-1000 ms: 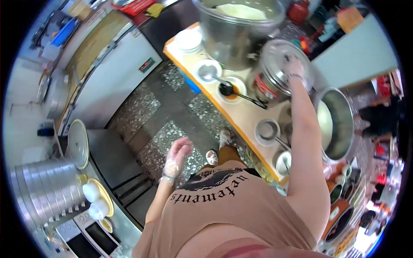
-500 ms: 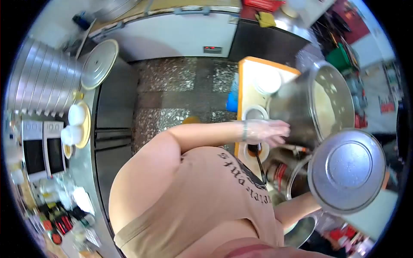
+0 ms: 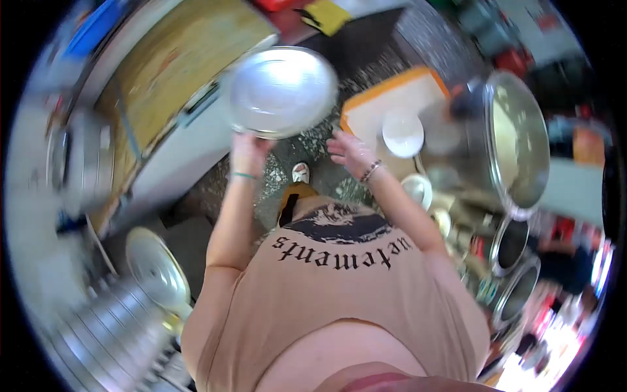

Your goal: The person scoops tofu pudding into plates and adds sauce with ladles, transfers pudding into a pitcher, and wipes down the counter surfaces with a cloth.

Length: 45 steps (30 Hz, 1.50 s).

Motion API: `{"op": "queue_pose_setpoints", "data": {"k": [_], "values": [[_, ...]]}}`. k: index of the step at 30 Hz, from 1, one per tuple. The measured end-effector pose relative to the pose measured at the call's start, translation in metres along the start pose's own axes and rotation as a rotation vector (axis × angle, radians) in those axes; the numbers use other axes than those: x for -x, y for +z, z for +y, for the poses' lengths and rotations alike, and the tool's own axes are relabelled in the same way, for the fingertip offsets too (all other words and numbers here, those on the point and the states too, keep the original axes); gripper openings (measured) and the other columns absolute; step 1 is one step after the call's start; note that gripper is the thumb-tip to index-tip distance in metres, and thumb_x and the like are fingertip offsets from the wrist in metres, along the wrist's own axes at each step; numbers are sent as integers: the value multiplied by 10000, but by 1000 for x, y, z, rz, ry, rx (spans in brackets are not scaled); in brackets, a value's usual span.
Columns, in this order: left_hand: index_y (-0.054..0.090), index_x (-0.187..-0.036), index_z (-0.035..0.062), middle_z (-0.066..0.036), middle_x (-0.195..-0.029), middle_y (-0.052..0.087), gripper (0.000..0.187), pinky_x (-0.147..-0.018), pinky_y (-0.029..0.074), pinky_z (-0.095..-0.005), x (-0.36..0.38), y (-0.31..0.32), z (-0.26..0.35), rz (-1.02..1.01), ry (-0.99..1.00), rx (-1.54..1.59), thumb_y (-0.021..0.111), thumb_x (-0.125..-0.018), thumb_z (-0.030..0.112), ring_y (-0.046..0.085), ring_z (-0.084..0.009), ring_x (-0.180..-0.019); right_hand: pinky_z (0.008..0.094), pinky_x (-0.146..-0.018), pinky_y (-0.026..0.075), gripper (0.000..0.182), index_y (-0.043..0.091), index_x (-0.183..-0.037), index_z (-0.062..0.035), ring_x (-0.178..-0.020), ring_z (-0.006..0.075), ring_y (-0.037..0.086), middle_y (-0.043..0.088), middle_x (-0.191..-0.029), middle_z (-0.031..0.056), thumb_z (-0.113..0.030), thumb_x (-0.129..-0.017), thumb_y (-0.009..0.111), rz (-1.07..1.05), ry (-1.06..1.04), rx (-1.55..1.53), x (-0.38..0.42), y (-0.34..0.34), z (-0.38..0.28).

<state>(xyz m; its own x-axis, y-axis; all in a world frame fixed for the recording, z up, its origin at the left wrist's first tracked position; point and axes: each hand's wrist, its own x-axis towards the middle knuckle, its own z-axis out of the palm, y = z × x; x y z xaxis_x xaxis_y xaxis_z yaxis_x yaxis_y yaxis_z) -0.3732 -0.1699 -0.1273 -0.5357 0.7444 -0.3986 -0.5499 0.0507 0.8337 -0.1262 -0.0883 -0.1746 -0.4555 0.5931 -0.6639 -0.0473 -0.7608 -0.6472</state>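
My left hand [image 3: 251,153], in a clear glove with a green band at the wrist, grips the near edge of a round metal lid [image 3: 281,91]. The lid is held out in front of me, over the floor. My right hand [image 3: 353,153], with a beaded bracelet at the wrist, is raised to the right of the lid, apart from it. Its fingers are spread with nothing between them. Right of this hand are a white round container [image 3: 402,133] on an orange-edged board [image 3: 366,108] and a large steel pot [image 3: 490,144] with pale contents.
A wooden-topped counter [image 3: 170,65] runs along the upper left. Another round lid [image 3: 157,268] and a ribbed metal stack [image 3: 114,333] stand at the lower left. More pots [image 3: 516,294] are at the right, with a yellow cloth [image 3: 326,16] at the top.
The lid has passed from my right hand to my left hand and moved left. My right hand is now free and open. The view has turned left, toward the wooden-topped counter.
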Motion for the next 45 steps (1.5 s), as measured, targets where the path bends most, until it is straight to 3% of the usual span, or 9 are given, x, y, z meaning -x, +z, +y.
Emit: {"op": "queue_pose_setpoints", "data": {"k": [9, 15, 19, 20, 24, 28, 34, 39, 45], "values": [[528, -1094, -110, -189, -1069, 601, 314, -891, 543, -392, -394, -170, 76, 31, 207, -356, 457, -892, 119, 593, -303, -1009, 278, -669, 493, 432, 502, -1249, -62, -773, 125, 560, 603, -955, 35, -366, -944, 529, 526, 171, -53, 38, -110, 55], [461, -1162, -91, -208, -1170, 564, 389, -963, 488, -418, -327, -69, 30, 258, -31, -263, 467, -953, 236, 570, -333, -1064, 323, -753, 515, 490, 492, -1296, -23, -863, 191, 619, 636, -984, 98, -286, -886, 549, 866, 241, 92, 77, -189, 120], [496, -1131, 58, -123, -1027, 576, 335, -827, 517, -406, -330, -115, -140, -393, -505, -415, 601, -880, 253, 601, -281, -944, 474, -978, 419, 516, 479, -1285, -67, -1091, 388, 550, 555, -1171, 195, -164, -783, 551, 1283, 396, 834, 113, -237, 149], [472, -1175, 65, -96, -999, 559, 375, -770, 529, -364, -264, -67, -155, -682, -334, -724, 609, -874, 242, 608, -230, -889, 473, -1000, 400, 512, 464, -1285, -74, -1134, 395, 520, 512, -1245, 188, -160, -789, 556, 1292, 491, 841, 128, -237, 134], [415, -1267, 51, -90, -1033, 556, 465, -673, 523, -314, -120, 109, -205, -548, -585, -995, 596, -880, 234, 608, -187, -801, 490, -1042, 331, 460, 464, -1281, -88, -1273, 353, 399, 450, -1320, 144, -180, -840, 554, 1265, 561, 1221, 152, -299, 130], [433, -1241, 20, -129, -1002, 583, 443, -638, 529, -293, -84, 199, -277, -500, -487, -1050, 598, -882, 222, 632, -200, -803, 483, -1043, 325, 346, 628, -1165, -92, -1211, 270, 502, 594, -1235, 128, -284, -908, 501, 863, 843, 1160, 156, -364, 111], [546, -1053, -25, -181, -958, 651, 281, -574, 544, -318, -57, 256, -317, -314, -211, -1511, 569, -880, 194, 663, -245, -698, 415, -832, 505, 324, 684, -1023, -55, -975, 283, 649, 673, -1043, 162, -314, -866, 570, 444, 625, 1302, 165, -418, 138], [572, -1031, -40, -257, -1009, 637, 346, -805, 499, -428, -64, 268, -309, -308, 87, -1855, 583, -821, 234, 629, -364, -936, 449, -814, 479, 543, 657, -1041, -18, -940, 355, 625, 663, -996, 187, -513, -856, 534, 368, 542, 948, 250, -403, 113], [558, -798, 2, -202, -943, 585, 175, -779, 465, -466, -49, 327, -249, -777, 566, -1791, 556, -791, 176, 586, -388, -891, 301, -585, 427, 435, 651, -975, 2, -616, 140, 516, 553, -649, 46, -408, -834, 619, 570, 341, 390, 444, -353, 37]]}}
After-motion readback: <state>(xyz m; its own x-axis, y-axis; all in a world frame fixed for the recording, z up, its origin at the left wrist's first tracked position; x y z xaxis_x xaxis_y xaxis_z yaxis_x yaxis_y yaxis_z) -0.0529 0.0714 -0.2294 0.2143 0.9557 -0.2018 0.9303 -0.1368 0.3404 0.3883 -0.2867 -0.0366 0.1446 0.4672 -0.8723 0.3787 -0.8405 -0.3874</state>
